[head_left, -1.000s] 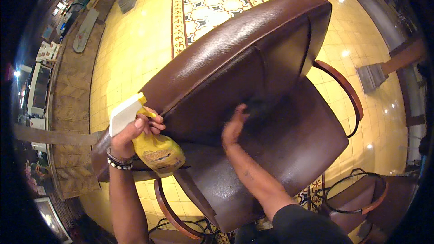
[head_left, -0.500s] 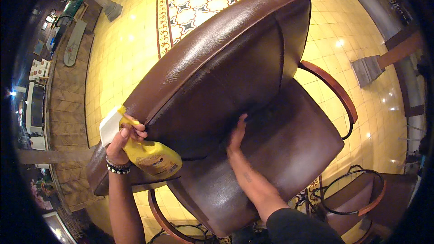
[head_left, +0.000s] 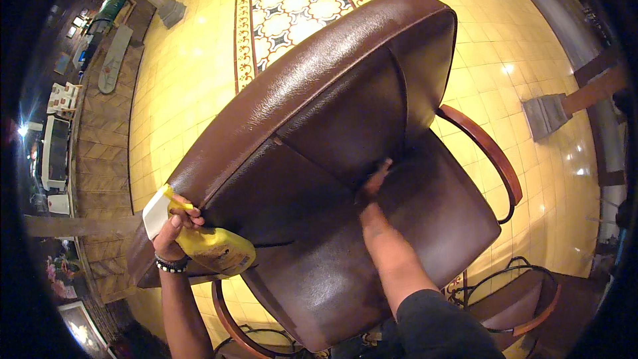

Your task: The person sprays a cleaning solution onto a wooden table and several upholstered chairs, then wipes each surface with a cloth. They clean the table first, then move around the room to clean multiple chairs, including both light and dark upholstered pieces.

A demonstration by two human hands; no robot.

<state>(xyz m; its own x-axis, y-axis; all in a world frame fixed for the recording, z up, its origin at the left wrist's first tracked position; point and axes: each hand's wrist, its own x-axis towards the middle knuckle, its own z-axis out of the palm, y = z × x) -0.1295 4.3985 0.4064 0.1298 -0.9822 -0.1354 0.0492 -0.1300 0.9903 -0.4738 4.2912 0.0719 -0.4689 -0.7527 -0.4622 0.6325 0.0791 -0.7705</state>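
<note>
The brown leather-look armchair (head_left: 325,186) filled the middle of the view, its thick backrest (head_left: 339,113) running from the lower left to the upper right and its seat (head_left: 325,279) spread out on the near side. Faint seams crossed the backrest, and light gleamed along its top edge. The right hand (head_left: 377,183) was down at the crease where backrest and seat met, fingers pointing away from the person; it lay in deep shadow (a dark patch swallowed part of it), so how far open it was, or whether it had hold of anything, could not be told.

The left hand (head_left: 174,229) was closed around the neck of a yellow spray bottle (head_left: 216,249), fingers curled by the trigger. The bottle was tilted, its white spray head (head_left: 156,213) to the left and its base over the left part of the chair. Beaded bracelets (head_left: 171,264) circled that wrist; a black sleeve (head_left: 438,319) covered the other upper arm.

The armchair's 2 curved wooden armrests (head_left: 492,153) showed, 1 at each side. Around it spread a yellow tiled floor (head_left: 179,113) with a patterned tile panel (head_left: 299,13) beyond the backrest. A grey pillar base (head_left: 546,118) stood at the right, and another chair (head_left: 525,306) at the lower right.
</note>
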